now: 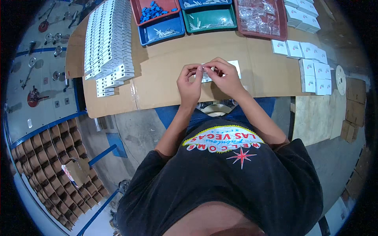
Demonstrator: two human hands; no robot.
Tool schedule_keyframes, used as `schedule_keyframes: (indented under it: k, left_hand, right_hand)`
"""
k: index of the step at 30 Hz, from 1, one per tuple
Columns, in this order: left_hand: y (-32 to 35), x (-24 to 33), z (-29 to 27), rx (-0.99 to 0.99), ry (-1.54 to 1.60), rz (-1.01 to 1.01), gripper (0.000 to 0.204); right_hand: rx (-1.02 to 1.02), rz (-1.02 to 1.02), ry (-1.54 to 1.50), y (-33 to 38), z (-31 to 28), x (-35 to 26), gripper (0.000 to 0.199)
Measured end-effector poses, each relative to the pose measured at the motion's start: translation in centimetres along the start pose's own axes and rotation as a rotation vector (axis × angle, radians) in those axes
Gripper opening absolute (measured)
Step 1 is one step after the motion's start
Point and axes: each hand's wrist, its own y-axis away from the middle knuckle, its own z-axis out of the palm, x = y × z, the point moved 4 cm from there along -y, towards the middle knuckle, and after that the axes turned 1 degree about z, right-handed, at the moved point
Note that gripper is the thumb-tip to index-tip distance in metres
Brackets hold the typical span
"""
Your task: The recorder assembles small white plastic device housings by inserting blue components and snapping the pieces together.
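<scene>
Over the cardboard-covered table, my left hand (pixel 190 85) and my right hand (pixel 227 80) meet fingertip to fingertip. Both are closed in a pinch around something small and pale, too hidden by the fingers to name. Beneath and just behind them lies a flat white rectangular piece (pixel 236 67), partly covered by my right hand. Its full shape cannot be seen.
Tall stacks of thin white boxes (pixel 104 43) stand at left. Along the back are a red tray (pixel 136 12) of blue parts, a blue tray (pixel 146 42) and green tray (pixel 212 29) of small pale sticks, and a red tray (pixel 262 36) of clear plastic bags. White boxes (pixel 315 72) sit at right.
</scene>
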Motion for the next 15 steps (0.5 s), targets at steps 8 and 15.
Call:
schedule_keyframes:
  k: [8,15]
  left_hand:
    - [-0.5,-0.2,-0.3,-0.098,-0.144,0.011,0.011]
    - [0.5,-2.1,0.1,-0.080,-0.009,-0.124,0.011]
  right_hand:
    - [-0.070,0.183,0.038,-0.1,-0.8,2.0,0.017]
    - [-0.129,0.352,0.000,1.3,-0.7,3.1,0.015]
